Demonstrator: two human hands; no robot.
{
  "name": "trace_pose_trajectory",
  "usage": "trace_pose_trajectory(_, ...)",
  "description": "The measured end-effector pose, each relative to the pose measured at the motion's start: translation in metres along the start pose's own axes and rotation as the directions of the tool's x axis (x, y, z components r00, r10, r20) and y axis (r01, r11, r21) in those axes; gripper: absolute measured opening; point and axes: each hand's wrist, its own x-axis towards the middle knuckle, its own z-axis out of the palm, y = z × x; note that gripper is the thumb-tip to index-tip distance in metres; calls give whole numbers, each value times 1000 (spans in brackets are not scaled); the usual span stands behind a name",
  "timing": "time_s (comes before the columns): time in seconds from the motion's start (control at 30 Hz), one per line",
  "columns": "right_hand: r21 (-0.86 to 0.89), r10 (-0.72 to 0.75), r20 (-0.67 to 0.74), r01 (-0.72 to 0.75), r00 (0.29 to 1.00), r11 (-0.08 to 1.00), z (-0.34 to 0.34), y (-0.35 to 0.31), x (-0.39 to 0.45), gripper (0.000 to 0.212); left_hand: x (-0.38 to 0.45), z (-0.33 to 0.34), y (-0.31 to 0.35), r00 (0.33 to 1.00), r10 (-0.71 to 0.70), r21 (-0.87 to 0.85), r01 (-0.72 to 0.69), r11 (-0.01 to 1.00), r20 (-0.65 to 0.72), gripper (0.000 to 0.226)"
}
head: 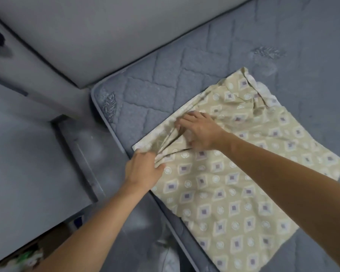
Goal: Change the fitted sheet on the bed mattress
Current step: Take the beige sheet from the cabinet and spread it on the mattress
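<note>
1. A folded sheet (234, 185), beige with a diamond print, is lying flat on the bare quilted mattress (165, 75), close to its left edge and short of the far-left corner.
2. The left hand (143, 169) is pinching a bunched layer at the sheet's near-left edge, fingers curled around the cloth.
3. The right hand (200, 130) is resting on the folds just beyond it; its fingertips are reaching among the layers, but whether they are gripping any is unclear through the blur.
4. The cloth is looking thin, light and limp, so it is likely to slide and crumple rather than keep its shape.
5. Taking hold at a hemmed edge or corner, not the middle, is probably going to open it most cleanly.
</note>
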Motion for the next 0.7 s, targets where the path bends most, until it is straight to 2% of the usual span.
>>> trace_pose_trajectory(0.07, 32, -74, 136, 71, 988, 997, 3, -12, 3, 93, -6, 4, -1, 994, 96, -2, -96, 995, -52, 36)
trace_pose_trajectory(0.17, 32, -114, 251, 109, 961, 994, 2, -18, 2, 79, -15, 12, -10, 979, 183, 5, -183, 983, -91, 37)
trace_pose_trajectory(0.27, 98, -93, 325, 64, 941, 993, -8, -16, -5, 71, -24, 18, -14, 996, 93, -194, -92, 977, -7, 30)
trace_pose_trajectory(0.33, 47, -68, 358, 55, 931, 997, -13, -16, -18, 67, -31, 22, -12, 999, 52, -246, -54, 968, -12, 27)
trace_pose_trajectory(0.4, -142, -60, 295, 106, 953, 984, -5, -7, -32, 43, -38, 26, -7, 999, 26, -330, -35, 943, -29, 26)
trace_pose_trajectory(0.47, -295, -15, 187, 71, 982, 953, 3, 9, -51, 28, -42, 31, -1, 1000, 18, -514, -11, 858, 8, 19)
trace_pose_trajectory(0.57, -326, 166, 67, -135, 984, 936, 6, 37, -85, 20, -58, 33, 29, 994, 100, -725, -31, 688, 53, 12)
trace_pose_trajectory(0.67, -293, 260, -44, -262, 964, 920, 10, 56, -131, 18, -78, 42, 69, 984, 165, -757, -61, 650, 62, 30)
trace_pose_trajectory(0.7, -273, 300, -61, -305, 952, 912, 14, 65, -149, 20, -84, 47, 81, 982, 178, -762, -65, 645, 67, 29)
